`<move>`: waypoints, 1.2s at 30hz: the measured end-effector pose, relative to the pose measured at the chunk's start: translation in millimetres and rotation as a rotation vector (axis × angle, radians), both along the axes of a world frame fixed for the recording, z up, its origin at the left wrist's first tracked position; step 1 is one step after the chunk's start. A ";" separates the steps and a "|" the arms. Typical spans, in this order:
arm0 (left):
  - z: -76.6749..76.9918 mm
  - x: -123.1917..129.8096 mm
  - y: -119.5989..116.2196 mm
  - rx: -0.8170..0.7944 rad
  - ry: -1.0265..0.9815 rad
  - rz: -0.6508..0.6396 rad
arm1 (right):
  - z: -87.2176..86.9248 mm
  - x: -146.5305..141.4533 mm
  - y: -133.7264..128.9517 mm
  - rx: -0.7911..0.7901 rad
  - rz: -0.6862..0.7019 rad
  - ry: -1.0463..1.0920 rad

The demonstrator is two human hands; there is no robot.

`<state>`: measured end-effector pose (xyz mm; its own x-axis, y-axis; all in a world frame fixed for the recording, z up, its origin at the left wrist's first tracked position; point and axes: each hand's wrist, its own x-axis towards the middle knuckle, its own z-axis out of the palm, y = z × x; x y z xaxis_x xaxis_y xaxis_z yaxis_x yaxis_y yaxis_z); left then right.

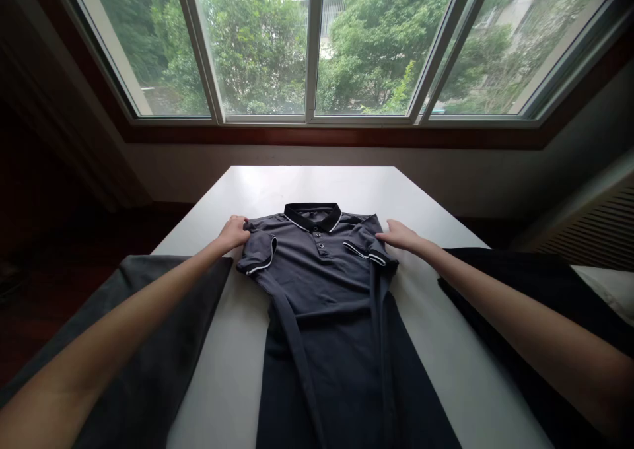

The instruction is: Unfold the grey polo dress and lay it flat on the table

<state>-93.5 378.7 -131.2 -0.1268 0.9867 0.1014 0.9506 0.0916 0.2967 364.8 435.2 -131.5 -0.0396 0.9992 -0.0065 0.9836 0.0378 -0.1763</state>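
- Near me, a grey cloth (163, 317) lies at the left of the white surface (475, 343), a black cloth (515, 277) at the right.
- Between them the dark polo shirt (321, 290) lies front up, collar towards the window (312, 117).
- The left hand (234, 233) pinches one shoulder edge.
- The right hand (400, 236) touches the opposite sleeve; I can't tell whether it grips.
- Beyond the glass, green trees (257, 46).
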 end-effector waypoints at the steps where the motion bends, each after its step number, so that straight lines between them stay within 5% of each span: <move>1: 2.8 6.3 1.9 0.025 0.044 0.017 | 2.3 -0.9 1.7 0.010 0.013 -0.013; 7: 17.7 67.3 11.2 -0.010 0.117 -0.135 | 14.0 -42.4 4.7 0.041 0.196 -0.061; 10: 9.6 100.0 14.8 -0.237 0.133 -0.213 | 8.1 -75.4 2.7 0.028 0.296 -0.064; 13: -3.3 118.8 22.2 -0.354 0.128 -0.154 | -5.4 -98.0 2.9 0.007 0.331 -0.060; 24: -11.3 116.9 62.5 -0.337 0.125 -0.123 | -34.6 -89.1 23.9 -0.003 0.278 -0.055; 36: -19.5 118.7 101.3 -0.309 0.137 -0.116 | -36.3 -90.0 54.7 -0.006 0.231 -0.037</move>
